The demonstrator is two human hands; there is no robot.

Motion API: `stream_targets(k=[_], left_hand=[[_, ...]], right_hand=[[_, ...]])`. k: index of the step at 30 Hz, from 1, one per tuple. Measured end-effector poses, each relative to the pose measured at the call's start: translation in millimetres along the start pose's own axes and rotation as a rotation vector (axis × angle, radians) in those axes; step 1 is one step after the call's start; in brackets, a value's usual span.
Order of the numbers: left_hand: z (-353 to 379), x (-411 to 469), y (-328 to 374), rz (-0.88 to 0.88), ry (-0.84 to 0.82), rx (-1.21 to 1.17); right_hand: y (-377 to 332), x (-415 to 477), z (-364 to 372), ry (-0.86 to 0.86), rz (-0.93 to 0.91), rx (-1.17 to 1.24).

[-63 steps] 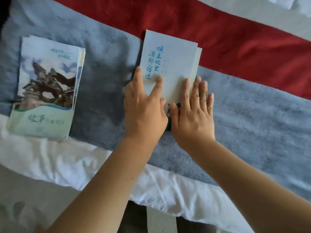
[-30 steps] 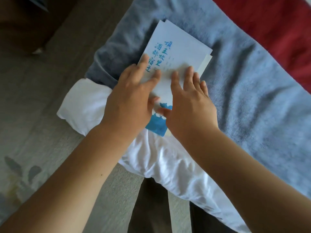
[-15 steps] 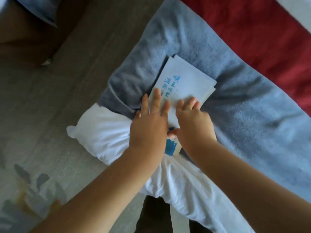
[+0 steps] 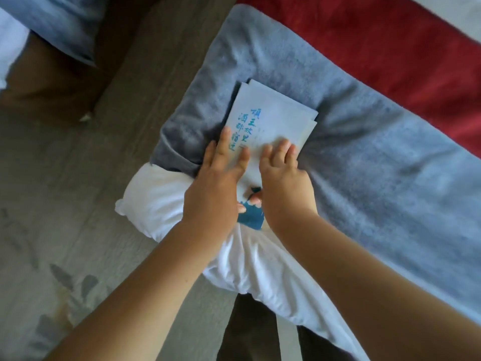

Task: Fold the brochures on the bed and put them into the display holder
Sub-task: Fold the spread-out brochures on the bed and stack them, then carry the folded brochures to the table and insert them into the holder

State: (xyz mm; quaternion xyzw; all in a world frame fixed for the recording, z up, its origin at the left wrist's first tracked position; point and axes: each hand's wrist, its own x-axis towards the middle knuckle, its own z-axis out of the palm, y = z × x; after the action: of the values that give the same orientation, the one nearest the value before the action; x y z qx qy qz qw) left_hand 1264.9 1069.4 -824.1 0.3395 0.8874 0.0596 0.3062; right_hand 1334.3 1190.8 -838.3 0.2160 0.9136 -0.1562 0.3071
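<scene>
One folded brochure lies beneath left hand and right hand, both pressing flat, fingers straight, on one blue blanket.

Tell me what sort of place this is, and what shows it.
Probably a bedroom, perhaps a hotel room: white bedding lies under a blue-grey blanket and a red cover, with a wood-look floor alongside.
</scene>
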Motion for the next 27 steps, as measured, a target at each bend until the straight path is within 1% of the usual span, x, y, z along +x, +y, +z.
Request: stream_targets(k=[4,6,7,8,10,11,12,14,16,18,21,22,25,27], left_hand=[[-11.2,-7.0,-5.0,0.006,0.133,-0.226],[-11.3,-6.4,-4.3,-0.022,0.260,-0.409],[-10.4,-5.5,-3.1,-0.051,0.311,-0.466],[-9.9,-3.4,-1.9,-0.080,0.337,-0.483],[-3.2,-1.9,3.8,-0.100,0.345,-0.454],[1.0,-2.5,8.0,-0.094,0.346,-0.430],[5.3,-4.0,12.7,-0.090,0.351,-0.412],[13.3,-9.9,22.5,-0.096,0.380,-0.392],[18.7,-19.7,34.6,-0.125,0.402,-0.427],[22.0,-28.9,49.2,-0.181,0.396,-0.529],[24.4,-41.2,79.7,-0.237,0.358,-0.748],[23.9,-42.6,91.1,-0.236,0.355,-0.778],[14.8,-42.9,123.8,-0.225,0.371,-0.749],[2.0,-43.3,150.7,-0.194,0.375,-0.675]], right_hand=[[7.6,-31.1,11.1,0.148,-0.065,0.318],[2.0,-39.1,13.5,0.175,-0.034,0.410],[-3.7,-41.2,14.8,0.209,0.005,0.517],[-9.5,-42.5,14.5,0.277,0.062,0.691],[-11.4,-48.0,18.6,0.422,0.188,1.041],[-7.9,-51.8,20.3,0.469,0.243,1.121],[-3.1,-55.4,19.9,0.493,0.281,1.143],[11.1,-60.1,18.9,0.527,0.293,1.123],[26.0,-65.1,15.6,0.505,0.280,1.072],[38.8,-70.6,11.6,0.492,0.253,0.994],[58.5,-88.7,5.0,0.570,0.211,0.927],[66.7,-94.7,4.8,0.572,0.222,0.919],[95.5,-111.7,1.8,0.394,0.309,0.929],[116.1,-125.6,-10.1,0.346,0.312,0.923]])
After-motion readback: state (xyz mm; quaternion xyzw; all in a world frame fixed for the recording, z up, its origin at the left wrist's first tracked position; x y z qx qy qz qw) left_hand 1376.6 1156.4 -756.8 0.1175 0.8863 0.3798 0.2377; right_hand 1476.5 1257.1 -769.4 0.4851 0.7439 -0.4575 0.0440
